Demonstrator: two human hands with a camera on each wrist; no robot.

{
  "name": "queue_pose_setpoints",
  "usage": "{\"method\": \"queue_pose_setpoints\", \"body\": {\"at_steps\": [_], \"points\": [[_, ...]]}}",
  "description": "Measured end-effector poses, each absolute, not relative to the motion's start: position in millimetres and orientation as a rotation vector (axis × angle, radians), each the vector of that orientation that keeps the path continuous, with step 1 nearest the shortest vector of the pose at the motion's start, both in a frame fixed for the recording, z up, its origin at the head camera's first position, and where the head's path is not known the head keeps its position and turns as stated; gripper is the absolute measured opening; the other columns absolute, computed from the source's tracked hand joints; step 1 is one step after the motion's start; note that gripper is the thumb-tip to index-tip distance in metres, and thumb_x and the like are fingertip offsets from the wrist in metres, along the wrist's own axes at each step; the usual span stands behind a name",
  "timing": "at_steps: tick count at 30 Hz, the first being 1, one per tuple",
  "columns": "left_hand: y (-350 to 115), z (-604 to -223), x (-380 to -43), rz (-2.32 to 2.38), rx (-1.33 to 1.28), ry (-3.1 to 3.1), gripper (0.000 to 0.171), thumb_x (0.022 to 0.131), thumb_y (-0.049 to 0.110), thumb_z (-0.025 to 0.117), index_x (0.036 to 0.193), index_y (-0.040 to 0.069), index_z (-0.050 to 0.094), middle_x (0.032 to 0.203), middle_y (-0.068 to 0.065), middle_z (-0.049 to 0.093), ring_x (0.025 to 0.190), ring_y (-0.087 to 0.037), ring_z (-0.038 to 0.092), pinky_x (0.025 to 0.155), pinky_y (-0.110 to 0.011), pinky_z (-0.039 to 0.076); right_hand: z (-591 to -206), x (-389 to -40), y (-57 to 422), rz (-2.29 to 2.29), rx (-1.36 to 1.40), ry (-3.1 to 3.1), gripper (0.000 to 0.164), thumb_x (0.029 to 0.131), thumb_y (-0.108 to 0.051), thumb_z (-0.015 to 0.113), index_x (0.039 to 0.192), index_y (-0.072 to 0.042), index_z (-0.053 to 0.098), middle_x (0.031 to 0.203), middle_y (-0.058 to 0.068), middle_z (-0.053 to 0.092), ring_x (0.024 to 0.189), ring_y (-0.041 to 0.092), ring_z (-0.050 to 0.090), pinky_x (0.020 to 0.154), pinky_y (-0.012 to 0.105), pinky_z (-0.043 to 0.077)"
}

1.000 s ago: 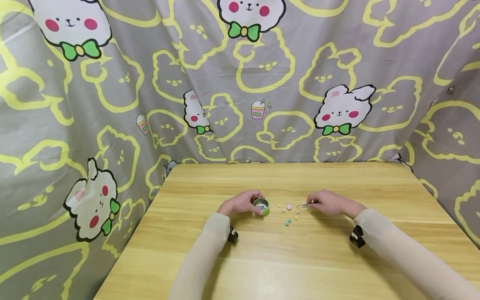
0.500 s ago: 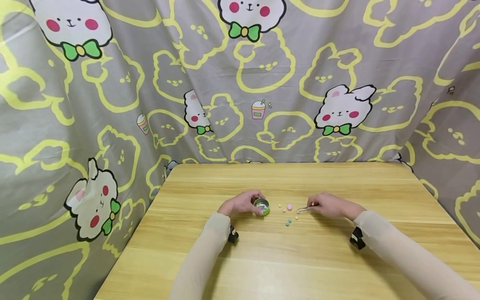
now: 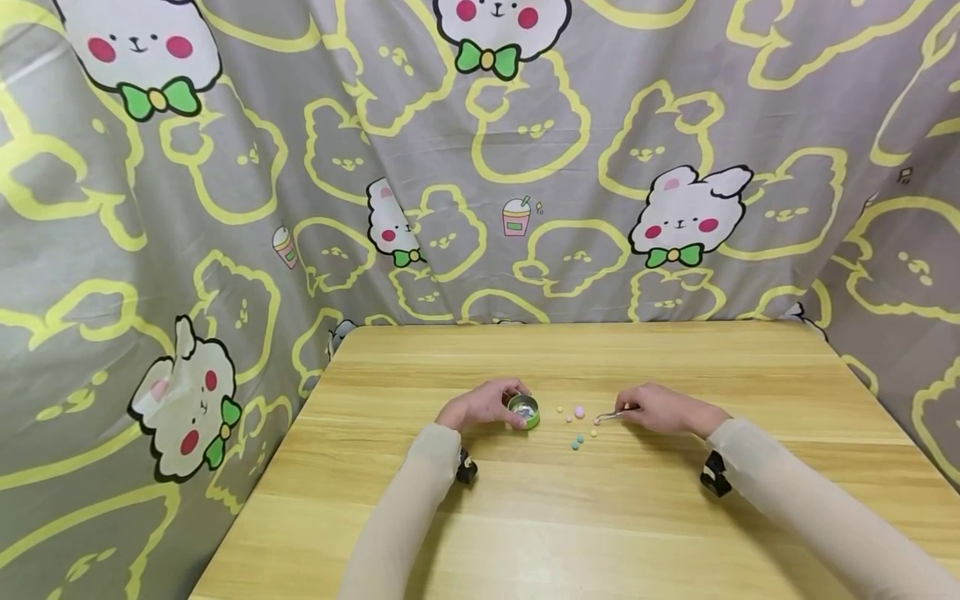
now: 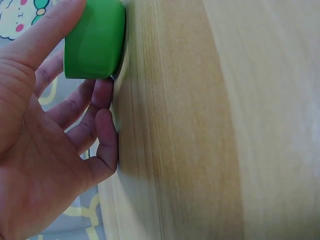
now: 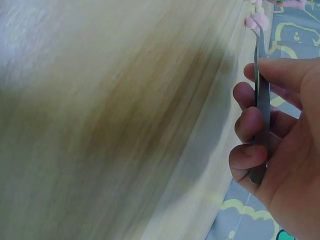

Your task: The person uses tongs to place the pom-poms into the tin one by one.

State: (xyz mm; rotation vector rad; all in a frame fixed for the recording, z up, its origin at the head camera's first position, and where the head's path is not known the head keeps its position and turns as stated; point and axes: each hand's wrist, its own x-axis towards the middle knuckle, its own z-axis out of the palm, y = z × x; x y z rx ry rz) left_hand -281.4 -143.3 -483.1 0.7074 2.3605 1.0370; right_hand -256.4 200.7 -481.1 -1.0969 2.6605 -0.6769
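at the middle of a light wood-grain tabletop (image 3: 525, 517), between the two hands, lie small round pink, yellow and teal balls (image 3: 580, 412). the person's left hand (image 3: 489, 403) grips a short, round, bright green tin (image 4: 97, 42); the right hand (image 3: 663, 408) grips slim silver metal tweezers (image 5: 263, 112), their bent tips at a small pale pink ball (image 3: 597, 422); whether they pinch it is unclear. too hard a squeeze could shoot the ball away; a sideways slip could scatter its neighbours. both forearms reach forward, left thumb on the tin's near side, right fingers curled round the tweezers.
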Motion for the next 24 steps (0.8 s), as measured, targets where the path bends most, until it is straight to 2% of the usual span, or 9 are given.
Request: {"method": "queue_pose_setpoints", "body": {"at_steps": [17,24], "points": [[-143.3,-482.5,-281.2,1.014,0.702,2.369,0.043,0.078,0.020,0.079,0.115,0.017,0.057,0.108,-0.005,0.057,0.097,-0.018,0.054,0.084,-0.032,0.043,-484.3,-262.5,205.0,-0.710,-1.200,2.687,0.008,0.093,-0.011,0.059,0.093,-0.012,0.067,0.085,-0.007,0.063,0.072,0.005,0.050,0.065,0.029,0.042],[-142.2,-483.2,-281.8,1.020,0.663,2.369,0.043,0.077,0.020,0.080,0.114,0.020,0.058,0.107,-0.001,0.058,0.097,-0.015,0.054,0.086,-0.031,0.041,-482.2,-263.6,205.9,-0.799,-1.180,2.671,0.009,0.092,-0.006,0.058,0.093,-0.008,0.067,0.083,-0.001,0.064,0.071,0.008,0.051,0.064,0.029,0.042]]}}
